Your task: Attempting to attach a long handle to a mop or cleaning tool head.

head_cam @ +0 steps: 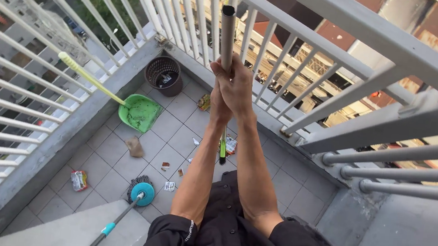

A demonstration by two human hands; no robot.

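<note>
Black sleeves at bottom centre. Both hands wrapping round grey metal pole, frame centre: left hand lower, partly hidden; right hand above, fingers closed tight on shaft. Pole's smooth round top sticking up above grip; green lower end showing below wrists, reaching twd tiled floor. Lower left: mop w/ teal round head. Crumpled wrappers lying scattered. Further, upper left: green plastic dustpan, yellow-green handle leaning on white railing; dark perforated bin sitting in corner.

The pole is grey. The dustpan is green with a yellow handle. The bin is dark brown. The mop head is blue. The railing is white, the floor pale grey tiles.
</note>
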